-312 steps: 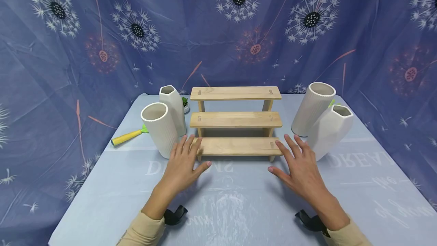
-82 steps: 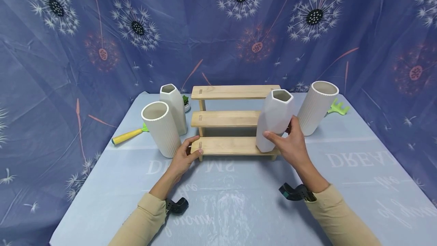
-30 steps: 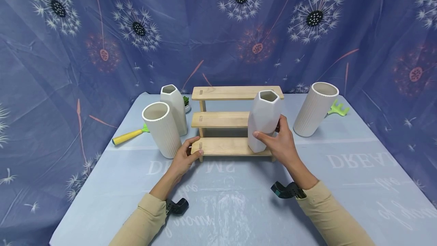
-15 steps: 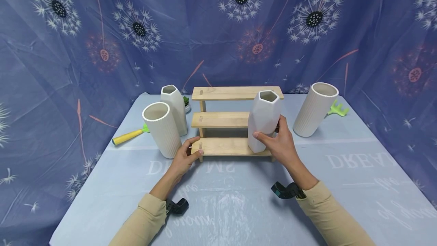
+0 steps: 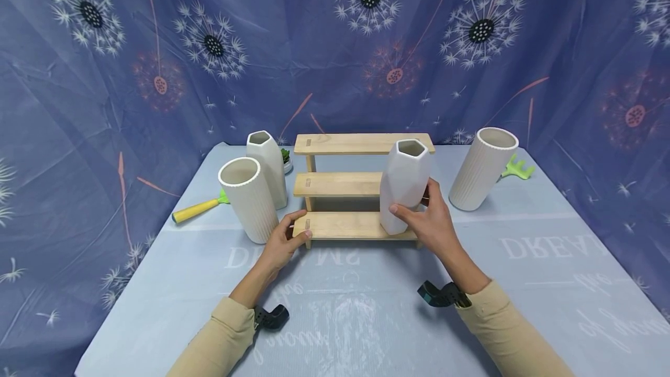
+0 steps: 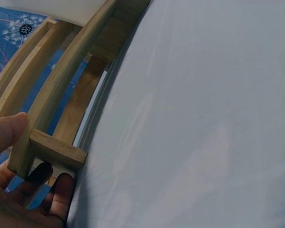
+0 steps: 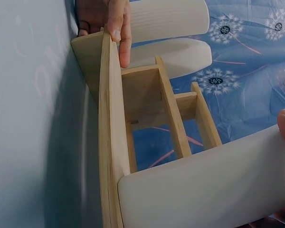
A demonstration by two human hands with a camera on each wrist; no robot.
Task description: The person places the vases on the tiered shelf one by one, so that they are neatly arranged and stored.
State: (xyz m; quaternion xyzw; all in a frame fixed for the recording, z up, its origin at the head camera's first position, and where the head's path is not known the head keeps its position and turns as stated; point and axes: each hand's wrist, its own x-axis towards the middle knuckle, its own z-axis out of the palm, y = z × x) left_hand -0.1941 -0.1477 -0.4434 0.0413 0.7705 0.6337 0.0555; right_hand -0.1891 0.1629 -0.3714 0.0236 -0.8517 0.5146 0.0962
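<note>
A white faceted vase (image 5: 404,185) stands on the right part of the lowest step of a three-step wooden shelf stand (image 5: 340,224). My right hand (image 5: 431,217) holds this vase from the right, thumb across its front and the other fingers mostly hidden behind. In the right wrist view, the base of the vase (image 7: 204,185) meets the step's board. At the stand's left end, my left hand (image 5: 282,243) grips the lowest step. The left wrist view shows the thumb (image 6: 9,133) on the board's upper side and fingers curled beneath by the leg.
Left of the stand are a ribbed white vase (image 5: 248,199), another faceted vase (image 5: 267,162), a small potted plant (image 5: 285,159) and a yellow-handled garden tool (image 5: 196,210). To the right stand a ribbed vase (image 5: 483,167) and a green garden fork (image 5: 518,167). A blue curtain hangs behind.
Both hands were open and apart from things at first. My right hand took the faceted vase from the table's right onto the lowest step, then shifted it left; my left hand took hold of the stand.
</note>
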